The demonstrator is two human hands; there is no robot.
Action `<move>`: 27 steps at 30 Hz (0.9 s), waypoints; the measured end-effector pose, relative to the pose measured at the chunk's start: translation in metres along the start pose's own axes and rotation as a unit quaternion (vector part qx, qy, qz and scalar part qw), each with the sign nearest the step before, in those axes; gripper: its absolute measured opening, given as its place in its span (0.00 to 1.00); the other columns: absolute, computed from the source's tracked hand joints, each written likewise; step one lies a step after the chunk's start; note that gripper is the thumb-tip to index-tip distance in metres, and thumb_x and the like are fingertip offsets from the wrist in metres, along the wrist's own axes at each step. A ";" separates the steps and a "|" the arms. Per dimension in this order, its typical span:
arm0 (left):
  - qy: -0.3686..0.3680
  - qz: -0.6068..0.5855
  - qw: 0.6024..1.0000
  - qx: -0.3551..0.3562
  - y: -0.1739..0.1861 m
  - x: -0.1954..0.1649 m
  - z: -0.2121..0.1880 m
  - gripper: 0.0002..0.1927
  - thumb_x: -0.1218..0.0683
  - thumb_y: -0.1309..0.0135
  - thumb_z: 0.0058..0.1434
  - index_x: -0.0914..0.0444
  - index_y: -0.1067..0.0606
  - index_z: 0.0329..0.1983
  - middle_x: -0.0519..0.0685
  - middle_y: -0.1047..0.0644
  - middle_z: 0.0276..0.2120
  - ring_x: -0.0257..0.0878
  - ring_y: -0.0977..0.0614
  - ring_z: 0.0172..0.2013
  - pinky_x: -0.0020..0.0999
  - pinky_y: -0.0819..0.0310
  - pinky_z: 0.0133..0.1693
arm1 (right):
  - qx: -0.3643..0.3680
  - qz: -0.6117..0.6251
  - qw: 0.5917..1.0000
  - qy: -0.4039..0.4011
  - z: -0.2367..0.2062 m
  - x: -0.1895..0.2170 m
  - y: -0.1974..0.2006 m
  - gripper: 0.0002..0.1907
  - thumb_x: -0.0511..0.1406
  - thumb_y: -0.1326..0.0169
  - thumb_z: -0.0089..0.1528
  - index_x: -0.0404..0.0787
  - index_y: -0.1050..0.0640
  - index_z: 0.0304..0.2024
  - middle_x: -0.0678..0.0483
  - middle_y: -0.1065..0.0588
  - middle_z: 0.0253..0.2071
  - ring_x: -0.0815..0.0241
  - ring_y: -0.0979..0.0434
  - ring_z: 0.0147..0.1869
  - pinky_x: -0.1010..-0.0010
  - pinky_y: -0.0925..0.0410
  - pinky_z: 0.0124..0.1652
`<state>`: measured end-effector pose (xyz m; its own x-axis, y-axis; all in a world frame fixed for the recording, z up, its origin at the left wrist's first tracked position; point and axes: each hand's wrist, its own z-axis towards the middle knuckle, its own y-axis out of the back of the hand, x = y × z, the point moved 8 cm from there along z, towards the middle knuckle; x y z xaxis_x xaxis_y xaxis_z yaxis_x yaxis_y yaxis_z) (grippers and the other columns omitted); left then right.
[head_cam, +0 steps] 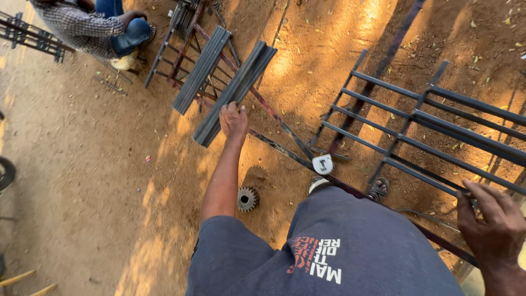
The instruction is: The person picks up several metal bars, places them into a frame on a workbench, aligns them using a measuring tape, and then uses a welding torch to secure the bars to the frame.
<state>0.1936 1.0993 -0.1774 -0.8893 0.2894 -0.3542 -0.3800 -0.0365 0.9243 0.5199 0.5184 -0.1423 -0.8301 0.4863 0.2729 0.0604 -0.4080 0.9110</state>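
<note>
The left hand (233, 121) is closing its grip on a bundle of grey metal bars (235, 92) running toward 1 o'clock; the right hand (491, 219), at 4 o'clock, is gripping the metal grille (433, 118) on the dirt ground (82, 164)

No packages, labels, signs or screens appear on the dirt ground around either hand.

Open dirt ground (82, 164) left of left hand (234, 121): free passage. Ahead, stacked metal strips (235, 90) and frame (186, 49) block. Gear (247, 198) and tape measure (322, 164) lie near feet. Grille (438, 126) obstructs right side by right hand (493, 219).
</note>
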 end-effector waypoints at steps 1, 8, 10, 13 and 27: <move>0.009 0.015 1.000 0.003 -0.001 0.010 0.017 0.17 0.52 0.39 0.61 0.63 0.21 0.51 0.57 0.24 0.49 0.55 0.26 0.55 0.50 0.32 0.57 | 0.002 0.015 1.000 -0.010 0.008 0.015 -0.004 0.13 0.37 0.39 0.71 0.40 0.20 0.56 0.49 0.20 0.52 0.60 0.18 0.54 0.73 0.25 0.56; -0.009 0.115 0.992 0.059 -0.049 0.057 0.081 0.14 0.50 0.42 0.66 0.64 0.26 0.47 0.60 0.28 0.51 0.61 0.29 0.59 0.52 0.33 0.60 | 0.083 0.081 0.993 -0.024 0.064 0.164 -0.040 0.16 0.37 0.38 0.64 0.45 0.17 0.54 0.50 0.19 0.50 0.55 0.17 0.50 0.66 0.23 0.49; -0.025 0.113 0.992 0.043 -0.058 0.064 0.086 0.14 0.50 0.43 0.67 0.64 0.27 0.46 0.61 0.28 0.50 0.62 0.28 0.58 0.54 0.35 0.64 | 0.105 0.091 0.990 0.003 0.081 0.201 -0.049 0.15 0.37 0.39 0.61 0.45 0.17 0.51 0.50 0.19 0.50 0.53 0.17 0.49 0.62 0.23 0.48; -0.085 0.085 0.992 -0.030 -0.056 0.065 0.089 0.11 0.52 0.43 0.66 0.64 0.26 0.45 0.59 0.28 0.51 0.61 0.28 0.56 0.60 0.39 0.65 | 0.152 0.101 0.983 -0.005 0.103 0.232 -0.065 0.16 0.39 0.39 0.58 0.44 0.17 0.47 0.50 0.18 0.48 0.53 0.17 0.45 0.63 0.23 0.41; -0.012 0.065 0.995 0.072 -0.058 0.080 0.093 0.21 0.42 0.45 0.66 0.66 0.26 0.44 0.62 0.29 0.48 0.59 0.27 0.52 0.57 0.34 0.55 | 0.423 0.040 0.903 0.060 0.120 0.282 -0.192 0.38 0.43 0.39 0.57 0.48 0.33 0.69 0.40 0.36 0.68 0.44 0.27 0.61 0.57 0.28 0.56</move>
<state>0.1686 1.2137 -0.2458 -0.9218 0.3139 -0.2276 -0.2197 0.0608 0.9737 0.3408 0.8269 -0.2030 -0.8550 0.3736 0.3597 0.4831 0.3218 0.8143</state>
